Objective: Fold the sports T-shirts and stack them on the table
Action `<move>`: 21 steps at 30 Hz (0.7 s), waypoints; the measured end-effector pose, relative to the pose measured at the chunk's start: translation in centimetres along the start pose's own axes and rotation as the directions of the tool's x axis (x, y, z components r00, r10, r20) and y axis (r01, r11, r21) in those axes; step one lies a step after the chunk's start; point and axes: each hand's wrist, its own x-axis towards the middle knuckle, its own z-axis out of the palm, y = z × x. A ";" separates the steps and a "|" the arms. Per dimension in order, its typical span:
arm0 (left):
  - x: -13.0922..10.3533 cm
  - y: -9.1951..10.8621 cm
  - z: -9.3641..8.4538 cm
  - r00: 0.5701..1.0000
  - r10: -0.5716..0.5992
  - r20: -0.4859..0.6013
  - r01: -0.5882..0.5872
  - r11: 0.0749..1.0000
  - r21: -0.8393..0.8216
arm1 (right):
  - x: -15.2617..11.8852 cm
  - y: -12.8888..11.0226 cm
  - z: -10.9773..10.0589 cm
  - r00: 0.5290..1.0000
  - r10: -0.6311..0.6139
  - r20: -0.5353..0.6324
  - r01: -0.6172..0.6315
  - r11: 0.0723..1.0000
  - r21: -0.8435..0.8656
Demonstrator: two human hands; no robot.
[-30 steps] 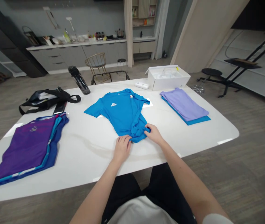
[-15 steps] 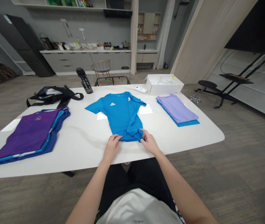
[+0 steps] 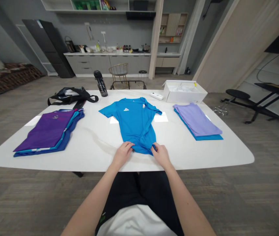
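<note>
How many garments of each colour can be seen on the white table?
Bright blue T-shirt, hem under left hand and right hand: 1
Purple-topped stack: at least 3
Lilac folded garment: 1
Blue folded garment beneath it: 1
Total: at least 6

On the white table (image 3: 92,154), a purple-topped shirt stack (image 3: 49,132) lies left and a lilac-topped folded pile (image 3: 197,121) right. At the far edge: black bag (image 3: 69,95), dark bottle (image 3: 100,83), white remote (image 3: 156,96), open white box (image 3: 185,91). A chair (image 3: 120,73) stands beyond.
</note>
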 end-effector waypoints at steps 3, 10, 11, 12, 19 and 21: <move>0.1 0.3 -0.3 1.000 -0.016 0.006 0.016 1.000 0.002 | 0.0 0.0 0.0 0.999 0.040 -0.018 -0.041 0.999 -0.023; -0.4 0.9 -0.9 0.998 -0.056 -0.036 0.054 0.997 -0.052 | -0.1 0.5 0.1 0.990 0.144 -0.007 -0.142 0.982 0.122; -0.5 0.9 -1.0 0.997 -0.064 -0.052 0.060 0.996 -0.064 | -0.1 0.5 0.1 0.989 0.149 -0.013 -0.146 0.979 0.140; -0.6 0.9 -1.1 0.994 -0.077 -0.073 0.071 0.994 -0.077 | -0.1 0.4 0.0 0.988 0.151 -0.022 -0.145 0.977 0.154; -1.0 -0.5 -3.7 0.977 -0.135 -0.166 0.125 0.990 -0.072 | 0.3 0.6 -2.3 0.985 0.172 -0.032 -0.168 0.980 0.107; -1.5 -1.4 -4.9 0.970 -0.137 -0.201 0.133 0.990 -0.035 | 0.0 1.5 -3.2 0.976 0.219 -0.014 -0.218 0.973 0.077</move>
